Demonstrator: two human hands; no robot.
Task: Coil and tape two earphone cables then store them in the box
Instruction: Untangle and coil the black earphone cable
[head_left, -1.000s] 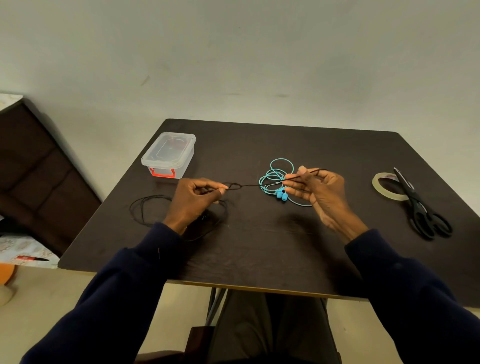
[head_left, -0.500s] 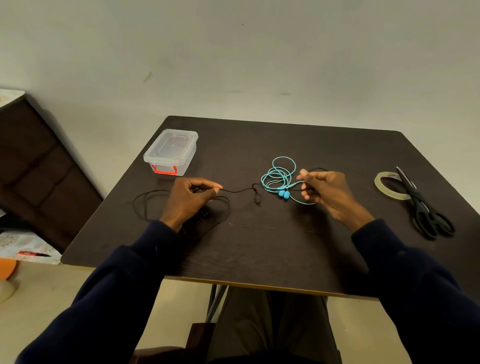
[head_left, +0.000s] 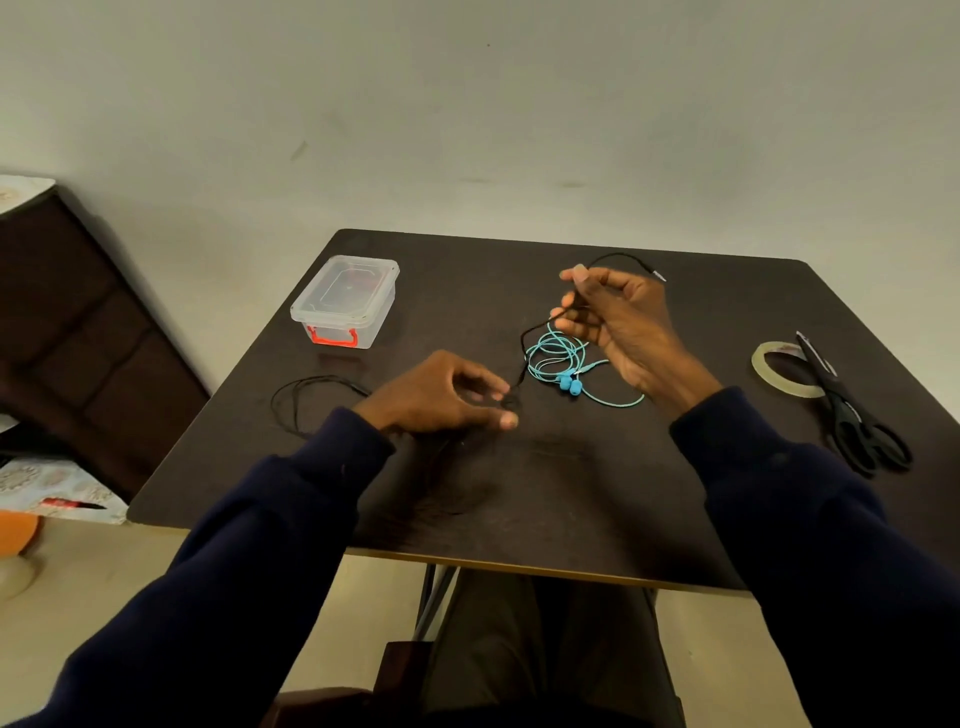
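My right hand (head_left: 621, 325) is raised above the dark table (head_left: 571, 493), pinching the black earphone cable (head_left: 524, 343) near its plug end; the plug sticks out past my fingers. The cable drops in a loop to my left hand (head_left: 447, 395), which pinches it low over the table. More of the black cable lies in loose loops at the left (head_left: 306, 397). The turquoise earphones (head_left: 563, 366) lie in a loose coil just below my right hand. A clear plastic box (head_left: 345, 301) with a red latch and its lid on stands at the back left.
A roll of clear tape (head_left: 779, 371) and black scissors (head_left: 852, 415) lie at the table's right edge. A dark cabinet (head_left: 78, 322) stands to the left of the table. My knees show under the near edge.
My right hand has risen and moved back, lifting the plug end of the black cable. My left hand has slid right along the cable towards the turquoise earphones.
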